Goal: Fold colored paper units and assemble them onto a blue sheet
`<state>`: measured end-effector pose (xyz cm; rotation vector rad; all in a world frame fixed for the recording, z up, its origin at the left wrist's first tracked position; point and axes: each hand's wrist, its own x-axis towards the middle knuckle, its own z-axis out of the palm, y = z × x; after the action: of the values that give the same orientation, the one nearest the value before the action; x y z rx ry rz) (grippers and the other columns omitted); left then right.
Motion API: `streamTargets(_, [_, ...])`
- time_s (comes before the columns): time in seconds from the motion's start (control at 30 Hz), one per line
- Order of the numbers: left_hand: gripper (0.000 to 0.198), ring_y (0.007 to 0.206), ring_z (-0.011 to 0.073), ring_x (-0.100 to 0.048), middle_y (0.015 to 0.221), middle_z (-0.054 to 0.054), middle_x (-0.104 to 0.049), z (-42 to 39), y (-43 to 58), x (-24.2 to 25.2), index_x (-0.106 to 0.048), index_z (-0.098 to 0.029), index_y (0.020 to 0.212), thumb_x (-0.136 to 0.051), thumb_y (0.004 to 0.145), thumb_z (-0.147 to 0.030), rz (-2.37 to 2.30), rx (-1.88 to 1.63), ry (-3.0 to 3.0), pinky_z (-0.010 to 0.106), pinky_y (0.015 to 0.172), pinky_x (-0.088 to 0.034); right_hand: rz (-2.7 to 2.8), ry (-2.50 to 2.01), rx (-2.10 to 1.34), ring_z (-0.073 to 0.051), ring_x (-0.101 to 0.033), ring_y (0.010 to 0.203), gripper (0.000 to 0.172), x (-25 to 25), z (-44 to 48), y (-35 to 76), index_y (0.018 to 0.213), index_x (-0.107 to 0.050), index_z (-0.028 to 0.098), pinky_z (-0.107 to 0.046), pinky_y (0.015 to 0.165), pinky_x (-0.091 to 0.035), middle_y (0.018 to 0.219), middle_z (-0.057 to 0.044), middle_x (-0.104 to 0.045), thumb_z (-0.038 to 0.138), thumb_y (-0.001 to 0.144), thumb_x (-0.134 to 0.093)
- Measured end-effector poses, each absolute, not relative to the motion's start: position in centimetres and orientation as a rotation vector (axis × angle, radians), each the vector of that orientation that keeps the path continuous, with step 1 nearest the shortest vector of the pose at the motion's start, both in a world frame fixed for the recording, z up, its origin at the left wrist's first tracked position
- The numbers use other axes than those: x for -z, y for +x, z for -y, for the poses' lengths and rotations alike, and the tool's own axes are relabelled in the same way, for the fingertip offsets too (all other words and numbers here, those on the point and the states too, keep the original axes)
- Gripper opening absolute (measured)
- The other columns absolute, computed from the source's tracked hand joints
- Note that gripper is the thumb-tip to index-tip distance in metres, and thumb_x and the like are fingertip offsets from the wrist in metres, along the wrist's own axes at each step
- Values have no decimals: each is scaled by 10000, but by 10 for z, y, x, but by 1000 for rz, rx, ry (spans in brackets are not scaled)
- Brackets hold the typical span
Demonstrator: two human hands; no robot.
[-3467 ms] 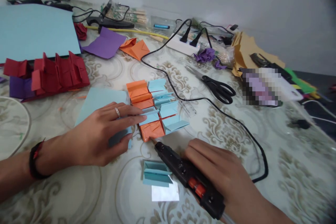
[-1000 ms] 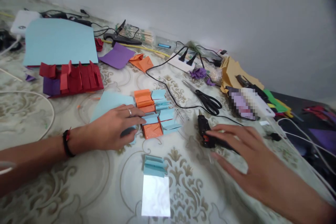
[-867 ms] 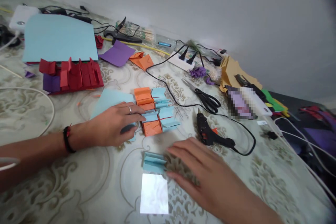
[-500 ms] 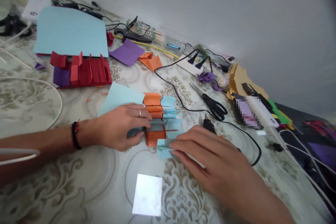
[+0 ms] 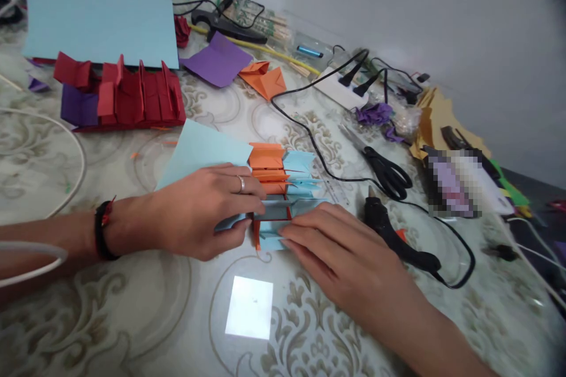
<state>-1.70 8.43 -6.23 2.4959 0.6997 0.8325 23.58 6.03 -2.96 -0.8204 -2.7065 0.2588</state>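
A light blue folded paper piece (image 5: 273, 228) lies over the near orange section of a folded paper assembly. Thumb and fingers of my right hand (image 5: 349, 247) pinch its right side. The assembly has a row of orange paper folds (image 5: 267, 156) on the left and pale blue folds (image 5: 299, 160) on the right. My left hand (image 5: 207, 206), with a ring and a dark bracelet, has its fingers curled onto the assembly's left edge. Beneath and behind that hand, a light blue paper sheet (image 5: 201, 144) joins the folds. My fingers hide part of the edges.
Beyond the left hand sit a red and purple folded paper piece (image 5: 145, 97) and a large light blue sheet (image 5: 101, 15). Purple paper (image 5: 216, 62) and orange paper (image 5: 267, 79) lie behind. To the right are black-handled scissors (image 5: 387, 172), a glue gun (image 5: 391, 232), its cord and a power strip (image 5: 338, 87).
My right hand has moved the light blue folded piece inward, from the near right corner onto the near orange section. The left hand keeps its hold. The camera view has shifted.
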Motion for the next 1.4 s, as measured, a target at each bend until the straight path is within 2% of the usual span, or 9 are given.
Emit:
streamTargets(0.2, [139, 972, 252, -726, 1052, 112, -775, -84, -16, 63, -684, -183, 985, -582, 907, -127, -698, -838, 2506, 409, 945, -571, 2735, -796, -230, -220, -590, 852, 135, 36, -63, 237, 978, -689, 138, -404, 785, -489, 922, -65, -700, 69, 1021, -581])
streamTargets(0.33, [87, 973, 248, -723, 1051, 106, -772, -85, -16, 66, -679, -186, 1009, -643, 941, -228, -701, -868, 2538, 404, 941, -569, 2751, -801, -237, -228, -578, 872, 141, 39, -64, 239, 1034, -700, 123, -404, 797, -493, 929, -78, -693, 68, 1023, -571])
streamTargets(0.53, [183, 1006, 249, -714, 1087, 106, -764, -85, -16, 67, -682, -188, 1041, -691, 958, -350, -687, -848, 2598, 401, 948, -557, 2742, -772, -230, -232, -589, 855, 152, 39, -65, 238, 1067, -717, 99, -399, 760, -521, 900, -87, -686, 107, 1036, -568])
streamTargets(0.67, [174, 1046, 255, -713, 1144, 102, -758, -84, -16, 67, -699, -205, 1070, -666, 978, -349, -730, -808, 2627, 409, 965, -556, 2710, -792, -235, -240, -624, 863, 186, 40, -67, 236, 1048, -733, 134, -410, 770, -542, 896, -84, -700, 165, 1058, -549])
streamTargets(0.9, [139, 1075, 256, -710, 1164, 103, -750, -84, -19, 68, -727, -210, 1077, -676, 979, -295, -718, -816, 2611, 410, 985, -557, 2711, -795, -367, -228, -604, 858, 196, 40, -69, 238, 1067, -746, 134, -399, 776, -558, 890, -75, -683, 121, 1045, -551])
streamTargets(1.1, [120, 1007, 235, -719, 1122, 99, -763, -87, -18, 68, -720, -205, 1049, -670, 978, -287, -713, -841, 2574, 402, 951, -568, 2700, -818, -409, -227, -619, 855, 232, 42, -70, 239, 1047, -764, 162, -395, 783, -558, 885, -69, -682, 113, 1043, -537])
streamTargets(1.4, [325, 1087, 285, -681, 1161, 100, -741, -73, -11, 64, -684, -199, 1086, -747, 914, -467, -918, -762, 2556, 454, 964, -541, 2683, -822, -419, -229, -623, 850, 237, 44, -71, 237, 1006, -764, 157, -387, 772, -558, 883, -76, -683, 101, 1037, -535])
